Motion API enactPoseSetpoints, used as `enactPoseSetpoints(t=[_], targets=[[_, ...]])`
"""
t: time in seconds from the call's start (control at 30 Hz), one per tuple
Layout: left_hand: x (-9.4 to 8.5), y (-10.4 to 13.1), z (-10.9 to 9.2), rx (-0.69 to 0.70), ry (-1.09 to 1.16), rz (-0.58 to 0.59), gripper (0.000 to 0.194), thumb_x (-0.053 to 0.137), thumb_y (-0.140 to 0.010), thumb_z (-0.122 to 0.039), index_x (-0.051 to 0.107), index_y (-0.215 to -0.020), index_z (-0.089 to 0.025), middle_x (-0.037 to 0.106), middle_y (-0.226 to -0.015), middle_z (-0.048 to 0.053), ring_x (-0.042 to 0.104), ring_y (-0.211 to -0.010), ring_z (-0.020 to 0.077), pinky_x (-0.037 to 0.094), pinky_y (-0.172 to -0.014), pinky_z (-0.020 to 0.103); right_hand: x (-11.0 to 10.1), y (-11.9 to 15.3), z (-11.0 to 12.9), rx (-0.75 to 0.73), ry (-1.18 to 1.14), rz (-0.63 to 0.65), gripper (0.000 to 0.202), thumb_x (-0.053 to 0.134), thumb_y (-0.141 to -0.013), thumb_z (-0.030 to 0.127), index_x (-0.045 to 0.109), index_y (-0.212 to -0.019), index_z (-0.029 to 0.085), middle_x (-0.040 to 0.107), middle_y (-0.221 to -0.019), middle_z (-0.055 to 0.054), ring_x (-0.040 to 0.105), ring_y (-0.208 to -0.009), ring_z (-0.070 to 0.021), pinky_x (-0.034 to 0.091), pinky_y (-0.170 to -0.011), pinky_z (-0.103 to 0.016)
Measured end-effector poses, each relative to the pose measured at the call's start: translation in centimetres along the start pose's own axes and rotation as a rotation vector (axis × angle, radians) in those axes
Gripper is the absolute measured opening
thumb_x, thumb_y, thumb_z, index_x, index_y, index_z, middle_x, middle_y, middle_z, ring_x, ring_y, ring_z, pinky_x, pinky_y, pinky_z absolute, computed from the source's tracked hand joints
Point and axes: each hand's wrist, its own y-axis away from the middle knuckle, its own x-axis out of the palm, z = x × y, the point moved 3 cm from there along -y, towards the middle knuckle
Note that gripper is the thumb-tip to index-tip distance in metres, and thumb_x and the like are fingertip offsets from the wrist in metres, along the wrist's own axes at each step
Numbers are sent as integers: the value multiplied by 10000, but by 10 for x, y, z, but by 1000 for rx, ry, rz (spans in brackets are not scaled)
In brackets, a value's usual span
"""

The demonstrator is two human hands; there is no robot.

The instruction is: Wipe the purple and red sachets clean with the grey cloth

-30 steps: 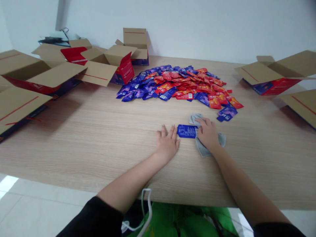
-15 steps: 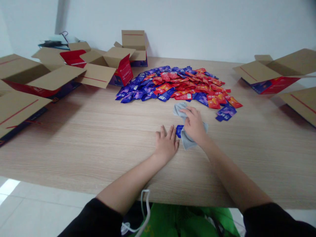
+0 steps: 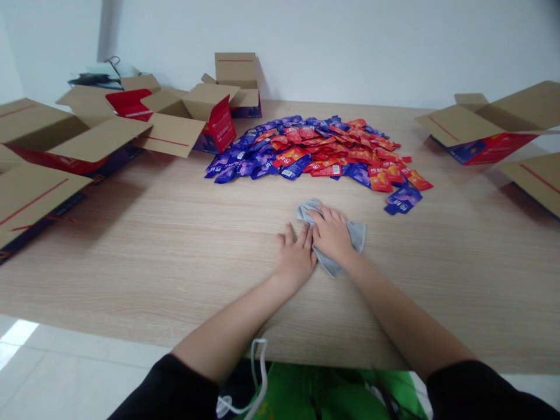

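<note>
My left hand [image 3: 294, 255] lies on the wooden table [image 3: 175, 245] with its fingers spread, its fingertips touching the edge of a grey cloth. Pressed down on that grey cloth [image 3: 356, 234] is my right hand [image 3: 332, 233], its fingers over the crumpled fabric. The small blue packet between the hands is hidden under the cloth and fingers. Beyond the hands lies a wide heap of blue packets [image 3: 238, 160] and red-orange packets [image 3: 321, 153]. One purple-blue packet [image 3: 403, 200] sits at the heap's front right edge.
Open cardboard boxes stand at the left [image 3: 98, 137], back [image 3: 236, 70] and right [image 3: 494, 131]. Another box [image 3: 39, 192] is at the near left. Dark and pale items [image 3: 96, 76] lie behind the left boxes. A white cable [image 3: 263, 373] hangs at the table's front edge.
My right hand has moved left and slightly toward me with the cloth, covering the small blue packet. My left hand has stayed in place.
</note>
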Motion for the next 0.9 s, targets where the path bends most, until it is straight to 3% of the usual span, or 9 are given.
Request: enactPoseSetpoints(t=[0.13,0.33,0.57,0.7,0.8,0.9], targets=[[3,1,0,1,9,-49,614,259,-1002,-464,246,-1568,-228,215,-1637,12,174,-1460,449,266,-1096,642,-3,9,-20,37,27,-53,453,456,-863,183,601,-1290,226,582,-1316,-120,498,-1151,-291,383,-940,-435],[3,0,0,-6,2,-32,610,263,-1004,-448,241,-1570,-219,214,-1638,16,180,-1458,453,258,-1102,636,-7,31,-65,173,36,-165,488,446,-821,144,611,-1274,218,578,-1265,-133,503,-1102,-299,429,-904,-460],[5,1,0,0,-4,-49,611,251,-1006,-445,244,-1569,-209,206,-1640,22,171,-1459,458,258,-1098,646,-13,37,-105,268,20,-171,475,447,-782,109,660,-1198,198,566,-1188,-155,512,-1110,-308,425,-936,-488],[4,1,-1,2,-12,-53,613,252,-1007,-443,249,-1567,-193,205,-1640,33,172,-1455,468,267,-1091,651,-29,15,-92,233,-154,-250,517,391,-769,62,652,-1198,181,585,-1120,-140,540,-1099,-277,437,-966,-467],[3,1,-1,3,-12,-50,614,246,-1008,-442,250,-1567,-188,199,-1641,27,166,-1455,473,269,-1090,652,-34,0,-60,129,-224,-280,531,396,-777,57,642,-1221,213,561,-1218,-129,516,-1148,-272,432,-985,-456],[1,0,-1,4,-9,-32,623,269,-1003,-436,238,-1569,-180,197,-1641,25,156,-1457,474,268,-1092,649,-23,-7,-22,29,-225,-211,537,408,-798,61,634,-1245,254,537,-1303,-105,498,-1168,-264,420,-990,-443]])
